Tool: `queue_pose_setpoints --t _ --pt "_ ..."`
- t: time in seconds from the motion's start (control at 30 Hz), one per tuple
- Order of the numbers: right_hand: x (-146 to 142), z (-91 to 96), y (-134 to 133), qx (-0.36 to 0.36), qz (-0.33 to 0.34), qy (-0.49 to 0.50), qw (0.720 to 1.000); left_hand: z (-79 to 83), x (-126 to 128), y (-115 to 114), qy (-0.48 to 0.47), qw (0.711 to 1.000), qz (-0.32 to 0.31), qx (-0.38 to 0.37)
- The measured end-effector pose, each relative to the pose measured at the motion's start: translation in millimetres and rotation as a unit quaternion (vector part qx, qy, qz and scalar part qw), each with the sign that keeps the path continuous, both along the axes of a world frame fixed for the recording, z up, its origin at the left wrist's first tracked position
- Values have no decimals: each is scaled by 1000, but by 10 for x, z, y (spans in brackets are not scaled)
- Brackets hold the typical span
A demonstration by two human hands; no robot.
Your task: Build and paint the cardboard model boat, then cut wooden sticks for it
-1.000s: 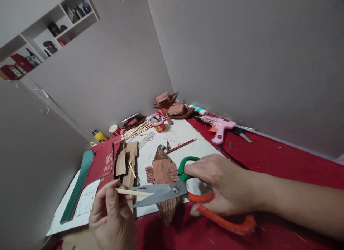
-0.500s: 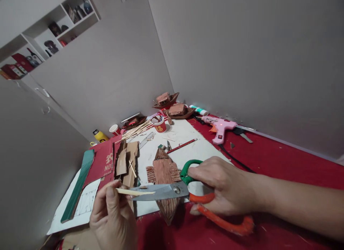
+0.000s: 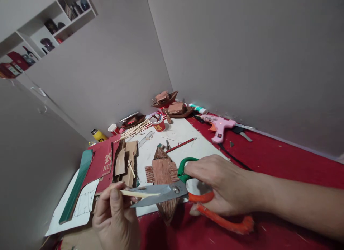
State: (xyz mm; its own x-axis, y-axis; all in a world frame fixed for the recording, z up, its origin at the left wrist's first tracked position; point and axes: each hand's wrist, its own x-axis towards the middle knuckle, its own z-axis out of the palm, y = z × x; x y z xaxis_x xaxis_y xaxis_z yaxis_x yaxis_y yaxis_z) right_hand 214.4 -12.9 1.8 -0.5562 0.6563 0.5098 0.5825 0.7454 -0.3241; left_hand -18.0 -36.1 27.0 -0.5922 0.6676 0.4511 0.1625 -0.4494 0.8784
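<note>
My left hand pinches a thin pale wooden stick between thumb and fingers. The stick's far end lies between the parted blades of a pair of scissors with one green and one orange handle loop. Wrapped through those handles, my right hand holds the scissors level. Beneath the blades lies a brown model boat with a ridged, pointed end, partly covered by the scissors. Left of it, cardboard pieces carry a few short sticks.
A pink glue gun with a black cord rests at right on the red cloth. Farther back stand a red paper cup, finished-looking boats and a bundle of sticks. A red pencil lies on the white sheet.
My left hand has shifted slightly right, bringing the stick deeper between the scissor blades. The blades appear a little wider apart; my right hand has hardly moved.
</note>
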Motion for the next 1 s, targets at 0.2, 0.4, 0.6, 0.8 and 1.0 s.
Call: queue_pose_setpoints --t 0.2,0.4,0.6,0.8,1.0 --pt "-1 -49 7 10 20 13 1000 -8 -1 -7 14 1000 0 0" --pt "1 -113 7 27 27 30 999 31 33 0 -66 998 -12 1" --pt "-4 -150 2 53 38 44 997 52 77 16 -126 991 -35 9" --pt "-9 -165 2 44 46 48 997 67 96 21 -142 989 -44 24" --pt "-7 -88 -10 -14 7 3 1000 9 74 23 -103 993 -57 12"
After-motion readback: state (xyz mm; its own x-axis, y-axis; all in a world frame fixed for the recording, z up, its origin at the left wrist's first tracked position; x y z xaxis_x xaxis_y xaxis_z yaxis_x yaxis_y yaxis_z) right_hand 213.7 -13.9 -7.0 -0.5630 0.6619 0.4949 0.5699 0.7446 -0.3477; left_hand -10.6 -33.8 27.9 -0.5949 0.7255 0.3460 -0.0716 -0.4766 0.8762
